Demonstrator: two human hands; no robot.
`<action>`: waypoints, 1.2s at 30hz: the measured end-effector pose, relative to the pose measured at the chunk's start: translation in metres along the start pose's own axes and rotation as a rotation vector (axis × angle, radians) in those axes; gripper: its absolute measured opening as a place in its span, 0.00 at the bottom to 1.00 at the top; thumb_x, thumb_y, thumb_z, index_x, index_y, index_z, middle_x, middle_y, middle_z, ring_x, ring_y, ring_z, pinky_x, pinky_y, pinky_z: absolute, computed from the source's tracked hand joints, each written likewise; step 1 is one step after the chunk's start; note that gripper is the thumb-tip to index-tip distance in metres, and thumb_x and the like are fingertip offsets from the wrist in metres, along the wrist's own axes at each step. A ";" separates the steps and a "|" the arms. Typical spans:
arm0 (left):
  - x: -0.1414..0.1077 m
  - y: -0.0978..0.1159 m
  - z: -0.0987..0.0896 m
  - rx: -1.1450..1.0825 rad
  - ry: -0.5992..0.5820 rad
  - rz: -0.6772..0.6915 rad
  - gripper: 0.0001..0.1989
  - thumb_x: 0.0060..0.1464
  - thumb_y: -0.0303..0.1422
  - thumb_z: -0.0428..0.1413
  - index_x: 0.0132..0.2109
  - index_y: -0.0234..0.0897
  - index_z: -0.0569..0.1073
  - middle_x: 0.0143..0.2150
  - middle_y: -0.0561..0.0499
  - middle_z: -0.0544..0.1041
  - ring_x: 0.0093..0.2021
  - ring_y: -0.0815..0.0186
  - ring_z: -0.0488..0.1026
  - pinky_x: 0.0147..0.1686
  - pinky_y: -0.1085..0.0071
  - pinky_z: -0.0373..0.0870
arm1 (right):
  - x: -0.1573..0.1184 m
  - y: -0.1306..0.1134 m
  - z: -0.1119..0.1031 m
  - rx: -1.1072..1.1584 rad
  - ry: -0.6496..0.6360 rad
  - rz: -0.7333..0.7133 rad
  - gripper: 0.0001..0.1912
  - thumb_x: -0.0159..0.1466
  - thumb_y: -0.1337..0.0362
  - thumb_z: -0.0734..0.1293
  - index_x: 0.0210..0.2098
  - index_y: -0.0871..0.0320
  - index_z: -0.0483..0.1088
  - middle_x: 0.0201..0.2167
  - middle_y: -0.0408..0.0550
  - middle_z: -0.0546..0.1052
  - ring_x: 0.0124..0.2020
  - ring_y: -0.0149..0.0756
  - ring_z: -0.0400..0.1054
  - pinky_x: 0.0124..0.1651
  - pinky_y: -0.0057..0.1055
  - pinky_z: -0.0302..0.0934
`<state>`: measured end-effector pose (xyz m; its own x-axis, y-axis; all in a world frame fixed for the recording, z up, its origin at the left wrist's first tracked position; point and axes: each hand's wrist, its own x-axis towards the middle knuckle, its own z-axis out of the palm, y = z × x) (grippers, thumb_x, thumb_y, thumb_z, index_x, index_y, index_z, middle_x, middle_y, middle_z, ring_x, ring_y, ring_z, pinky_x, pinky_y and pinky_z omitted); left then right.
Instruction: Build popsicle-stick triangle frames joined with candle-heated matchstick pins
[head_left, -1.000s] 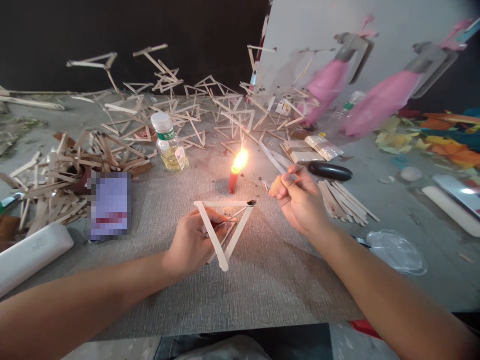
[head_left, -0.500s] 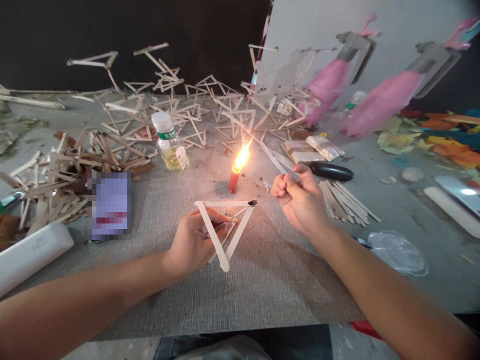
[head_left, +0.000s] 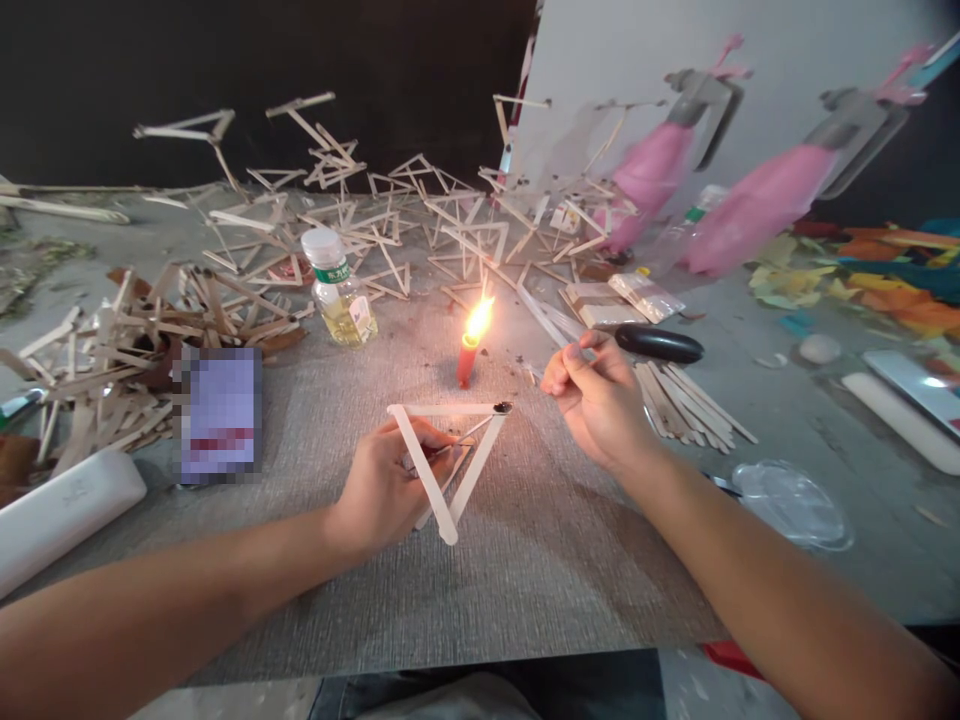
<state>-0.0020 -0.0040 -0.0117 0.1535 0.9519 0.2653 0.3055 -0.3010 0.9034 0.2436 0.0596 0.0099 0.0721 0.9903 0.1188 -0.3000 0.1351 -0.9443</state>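
Note:
My left hand (head_left: pixel 386 490) is closed on a triangular frame made of flat wooden craft sticks (head_left: pixel 427 465), held above the mat. Black residue marks the frame's far right corner. More sticks show behind the triangle, partly hidden by it and by my fingers. A short red candle (head_left: pixel 466 362) burns with a tall flame just beyond the frame. To the right of the candle, my right hand (head_left: pixel 600 395) is raised with its fingers curled in a pinch; what they hold, if anything, cannot be made out. Translucent strips (head_left: pixel 551 318) lie behind that hand.
Many joined stick frames (head_left: pixel 390 225) crowd the back. Loose sticks (head_left: pixel 105 350) pile up at left beside a bottle of yellow liquid (head_left: pixel 339 295) and a blurred purple pack (head_left: pixel 219 415). Right lie craft sticks (head_left: pixel 690 405), a black case (head_left: pixel 660 343), a clear lid (head_left: pixel 793 505) and pink spray bottles (head_left: pixel 765 205).
The candle flame has become shorter and leans less. Both hands and the stick frame stay almost where they were; the view has shifted very slightly.

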 end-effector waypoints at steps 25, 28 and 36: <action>-0.001 0.004 -0.001 -0.014 -0.005 0.010 0.08 0.59 0.34 0.65 0.33 0.36 0.82 0.29 0.49 0.79 0.27 0.69 0.73 0.27 0.73 0.72 | 0.001 -0.003 -0.002 -0.090 0.078 -0.032 0.25 0.59 0.65 0.72 0.44 0.45 0.51 0.34 0.37 0.62 0.26 0.27 0.59 0.30 0.34 0.54; 0.000 0.005 -0.001 -0.027 0.005 0.013 0.07 0.57 0.34 0.66 0.33 0.36 0.82 0.29 0.50 0.79 0.27 0.69 0.73 0.27 0.73 0.73 | 0.000 0.000 -0.002 -0.140 0.027 -0.020 0.23 0.62 0.61 0.71 0.44 0.45 0.52 0.31 0.36 0.63 0.25 0.28 0.57 0.29 0.34 0.52; 0.000 0.007 0.000 -0.088 -0.023 0.028 0.05 0.59 0.30 0.64 0.34 0.35 0.82 0.26 0.51 0.77 0.23 0.72 0.68 0.22 0.75 0.65 | -0.006 -0.003 0.004 -0.096 -0.035 0.071 0.22 0.64 0.61 0.71 0.43 0.46 0.51 0.29 0.35 0.69 0.21 0.25 0.55 0.27 0.32 0.42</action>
<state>-0.0001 -0.0059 -0.0048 0.1825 0.9413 0.2840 0.2172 -0.3203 0.9221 0.2398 0.0530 0.0129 0.0205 0.9980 0.0594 -0.2104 0.0623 -0.9756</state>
